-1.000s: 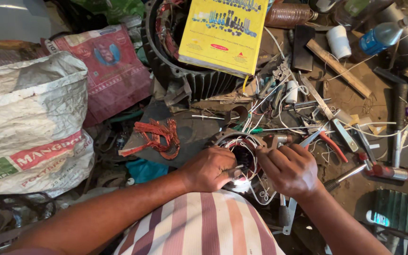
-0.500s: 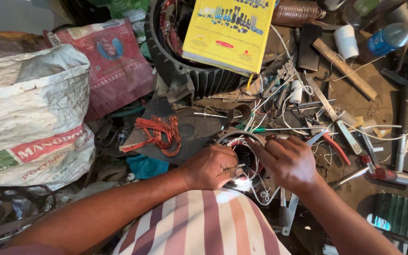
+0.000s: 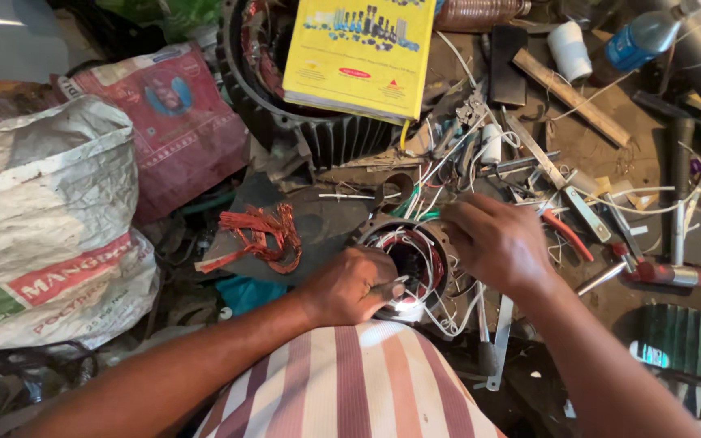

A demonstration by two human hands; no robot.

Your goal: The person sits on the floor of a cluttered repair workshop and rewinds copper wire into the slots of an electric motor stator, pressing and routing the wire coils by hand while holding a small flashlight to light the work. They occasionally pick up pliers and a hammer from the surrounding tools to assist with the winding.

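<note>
A small round motor stator [image 3: 406,258] with copper windings and loose white wires lies on the cluttered floor in front of me. My left hand [image 3: 349,285] grips its near left rim, fingers curled at the edge. On the stator's right rim rests my right hand [image 3: 495,242], its fingers bent over the top edge among the white wires. A striped cloth over my knee [image 3: 350,385] lies just below both hands.
A red copper wire bundle [image 3: 263,235] lies left of the stator. Behind it sits a large finned motor housing [image 3: 318,134] with a yellow book [image 3: 360,49] on top. White sack [image 3: 42,227] at left. Red-handled pliers [image 3: 565,231], screwdriver [image 3: 663,273], wooden stick [image 3: 571,96] and bottle [image 3: 641,36] at right.
Both hands stay on the stator. My right hand has shifted slightly up and over its right rim; the view has moved a little closer.
</note>
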